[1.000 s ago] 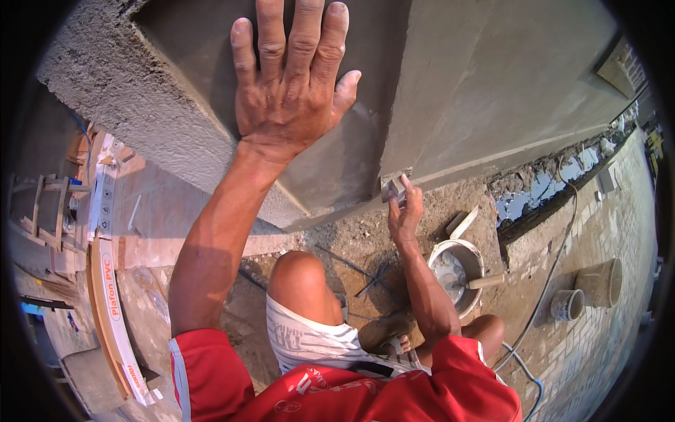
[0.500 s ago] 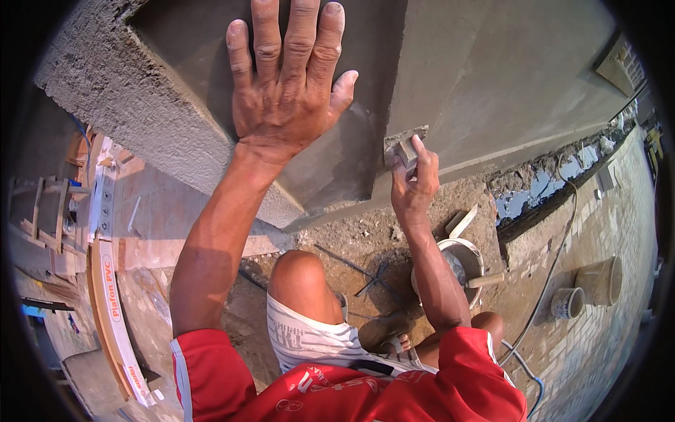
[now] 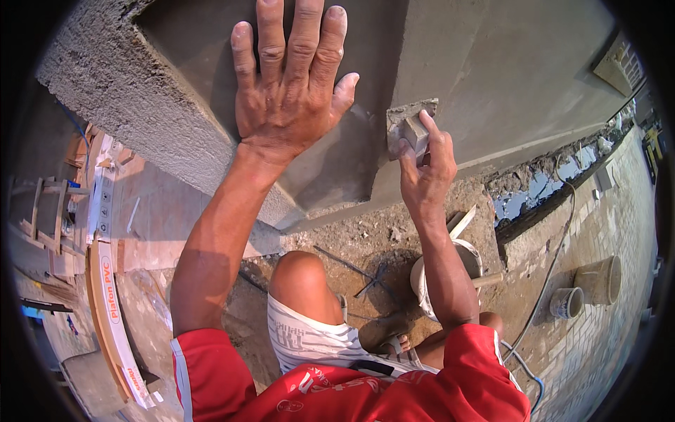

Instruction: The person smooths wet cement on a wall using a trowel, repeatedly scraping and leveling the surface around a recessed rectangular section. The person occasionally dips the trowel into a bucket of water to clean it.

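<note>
Fingers spread, my left hand (image 3: 288, 91) lies flat against the smooth grey recessed face of the plastered wall (image 3: 485, 77). Nothing is held in it. To its right, my right hand (image 3: 429, 158) grips the block handle of a small plastering float (image 3: 413, 126) between thumb and fingers. The float is a mortar-caked square plate, and it rests at the wall's vertical edge, beside the recess. Its underside is hidden against the plaster. On the left, a rough, unsmoothed plaster band (image 3: 133, 91) borders the recess.
Below my right forearm stands a white bucket (image 3: 422, 281) with a wooden handle (image 3: 487, 280) sticking out. A ditch with water (image 3: 524, 200) runs along the wall's foot. Two more buckets (image 3: 598, 280) and a hose (image 3: 538, 309) lie right. Long packaged panels (image 3: 116, 309) are at left.
My right hand has moved the float up and slightly right along the wall's edge. My left hand has stayed nearly in place.
</note>
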### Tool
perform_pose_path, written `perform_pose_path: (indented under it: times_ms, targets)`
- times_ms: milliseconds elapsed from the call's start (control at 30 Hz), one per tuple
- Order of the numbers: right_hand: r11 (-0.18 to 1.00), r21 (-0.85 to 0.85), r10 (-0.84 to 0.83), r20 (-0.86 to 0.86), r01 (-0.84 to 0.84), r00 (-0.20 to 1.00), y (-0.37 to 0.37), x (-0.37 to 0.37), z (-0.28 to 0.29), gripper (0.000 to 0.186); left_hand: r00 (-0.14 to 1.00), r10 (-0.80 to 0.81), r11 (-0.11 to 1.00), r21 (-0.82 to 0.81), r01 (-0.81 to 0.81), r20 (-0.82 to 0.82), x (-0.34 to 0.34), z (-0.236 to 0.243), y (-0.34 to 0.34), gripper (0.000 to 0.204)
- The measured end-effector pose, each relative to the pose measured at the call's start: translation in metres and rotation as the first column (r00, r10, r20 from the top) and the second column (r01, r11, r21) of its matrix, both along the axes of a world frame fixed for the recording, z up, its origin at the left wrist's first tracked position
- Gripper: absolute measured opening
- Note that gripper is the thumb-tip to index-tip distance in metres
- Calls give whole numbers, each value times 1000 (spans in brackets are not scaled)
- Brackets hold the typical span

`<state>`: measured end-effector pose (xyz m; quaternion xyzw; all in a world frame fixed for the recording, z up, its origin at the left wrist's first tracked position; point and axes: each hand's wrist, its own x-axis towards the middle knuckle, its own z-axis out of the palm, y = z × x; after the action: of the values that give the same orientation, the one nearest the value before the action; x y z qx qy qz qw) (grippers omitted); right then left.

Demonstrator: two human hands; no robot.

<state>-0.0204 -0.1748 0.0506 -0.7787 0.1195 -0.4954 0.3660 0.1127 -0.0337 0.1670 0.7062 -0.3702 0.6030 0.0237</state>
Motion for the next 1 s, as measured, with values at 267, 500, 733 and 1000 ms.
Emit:
perform_pose_path:
  times_ms: [267,500,733,1000]
  targets:
    - [996,72,-24,-356,53,934,4,-41,-119,52,998,26,999,35,-24,-52,-9,4,-2,60]
    - [998,-62,-2,122,9,993,-35,-5,39,48,999,-15,1000,10,16,-50,-8,1,-2,64]
    - [998,31,-46,18,45,999,-22,3,-90,53,999,5,1000,-3,-5,-46,-8,0,-8,65]
    - [992,59,-99,-181,111,978,10,-8,-254,56,998,51,999,-17,-50,44,4,-4,-5,64]
